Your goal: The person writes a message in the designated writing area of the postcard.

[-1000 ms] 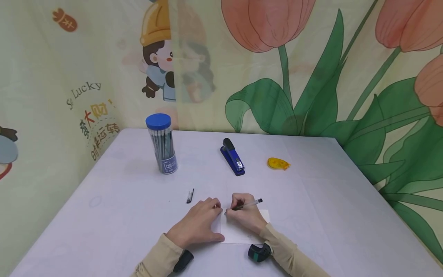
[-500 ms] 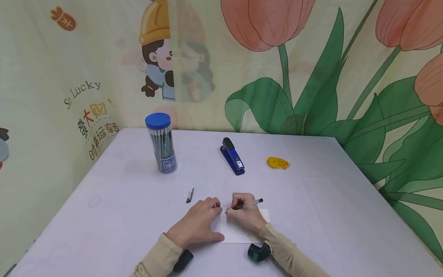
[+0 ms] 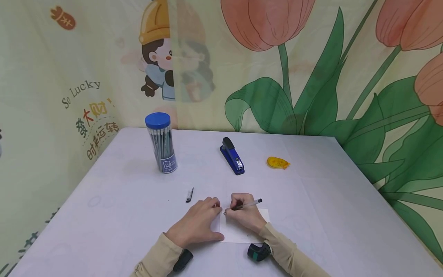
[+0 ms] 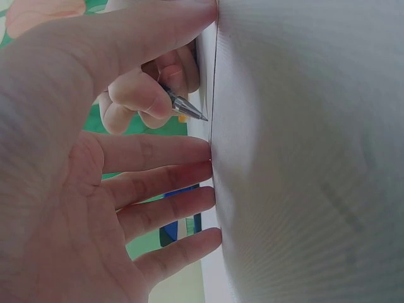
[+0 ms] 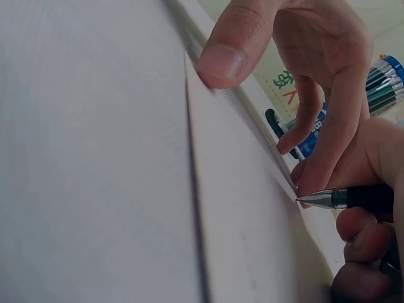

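A white sheet of paper lies on the table in front of the person. The right hand pinches a pen with a clear barrel and dark grip, its metal tip down at the sheet's upper left part. In the right wrist view the pen tip points at the paper near its edge. The left hand rests with fingers extended along the sheet's left edge, thumb on its lower left corner. Seen from the left wrist, the fingertips press down by the paper's edge.
A pen cap lies beyond the left hand. Farther back stand a blue-lidded tub of pencils and a blue stapler. To their right is a yellow correction tape. A patterned curtain hangs behind the table.
The pen has shifted very slightly, its rear end tilting a little right and then back left. The left hand stays in place.
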`<state>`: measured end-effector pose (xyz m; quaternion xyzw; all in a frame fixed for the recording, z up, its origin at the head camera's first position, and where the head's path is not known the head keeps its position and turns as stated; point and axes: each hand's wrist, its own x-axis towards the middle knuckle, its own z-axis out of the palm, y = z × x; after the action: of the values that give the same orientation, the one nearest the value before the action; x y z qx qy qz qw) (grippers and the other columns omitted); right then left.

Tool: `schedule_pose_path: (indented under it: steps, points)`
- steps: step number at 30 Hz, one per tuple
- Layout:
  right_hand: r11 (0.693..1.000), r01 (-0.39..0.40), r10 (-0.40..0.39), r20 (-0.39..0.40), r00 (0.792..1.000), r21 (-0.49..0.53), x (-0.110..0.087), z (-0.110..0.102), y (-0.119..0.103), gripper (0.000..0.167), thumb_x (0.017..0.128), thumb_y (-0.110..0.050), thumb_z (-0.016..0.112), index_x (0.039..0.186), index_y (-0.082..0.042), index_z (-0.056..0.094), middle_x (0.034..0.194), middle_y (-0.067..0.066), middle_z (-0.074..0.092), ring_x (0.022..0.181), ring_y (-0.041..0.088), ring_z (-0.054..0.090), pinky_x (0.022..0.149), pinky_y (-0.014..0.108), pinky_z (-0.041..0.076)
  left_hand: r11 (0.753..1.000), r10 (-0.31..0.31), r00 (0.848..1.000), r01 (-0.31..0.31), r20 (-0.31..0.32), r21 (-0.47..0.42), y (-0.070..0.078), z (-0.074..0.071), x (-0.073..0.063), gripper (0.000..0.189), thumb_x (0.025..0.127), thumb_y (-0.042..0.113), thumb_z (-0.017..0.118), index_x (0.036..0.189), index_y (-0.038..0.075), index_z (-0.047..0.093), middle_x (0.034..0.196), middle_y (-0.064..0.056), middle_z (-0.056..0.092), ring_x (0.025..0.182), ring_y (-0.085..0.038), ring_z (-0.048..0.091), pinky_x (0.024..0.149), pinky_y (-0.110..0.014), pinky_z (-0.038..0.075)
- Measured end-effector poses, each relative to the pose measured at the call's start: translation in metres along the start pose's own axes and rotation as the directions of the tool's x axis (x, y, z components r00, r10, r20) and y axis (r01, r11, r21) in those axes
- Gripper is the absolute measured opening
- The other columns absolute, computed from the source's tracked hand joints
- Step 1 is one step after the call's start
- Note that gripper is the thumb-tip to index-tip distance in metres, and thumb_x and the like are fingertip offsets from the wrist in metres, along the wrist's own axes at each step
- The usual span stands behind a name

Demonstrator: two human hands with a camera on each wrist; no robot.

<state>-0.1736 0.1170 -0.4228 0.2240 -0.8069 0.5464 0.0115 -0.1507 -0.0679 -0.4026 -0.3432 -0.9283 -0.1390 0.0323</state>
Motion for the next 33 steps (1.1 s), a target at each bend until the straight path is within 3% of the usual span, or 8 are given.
schedule_pose_path:
  steps: [8, 33]
  points:
    - [1.0, -0.017, 0.017, -0.027, 1.0, 0.009, -0.003, -0.004, -0.025, 0.019, 0.071, 0.015, 0.064, 0.063, 0.003, 0.052, 0.062, 0.005, 0.054, 0.06, 0.004, 0.047, 0.059, 0.016, 0.037, 1.0, -0.014, 1.0, 0.014, 0.012, -0.006, 0.0, -0.001, 0.001, 0.06, 0.067, 0.047, 0.083, 0.105, 0.004, 0.069, 0.106, 0.0, 0.057, 0.096, -0.015, 0.052, 0.09, -0.04, 0.048]
    - [1.0, -0.001, 0.001, -0.016, 1.0, 0.002, -0.004, -0.003, -0.023, 0.02, 0.07, 0.015, 0.064, 0.062, 0.002, 0.05, 0.061, 0.005, 0.052, 0.059, 0.003, 0.045, 0.058, 0.016, 0.035, 1.0, 0.004, 1.0, -0.004, 0.004, -0.004, 0.002, -0.002, -0.001, 0.059, 0.066, 0.045, 0.084, 0.105, 0.004, 0.069, 0.105, 0.0, 0.057, 0.095, -0.015, 0.052, 0.085, -0.034, 0.047]
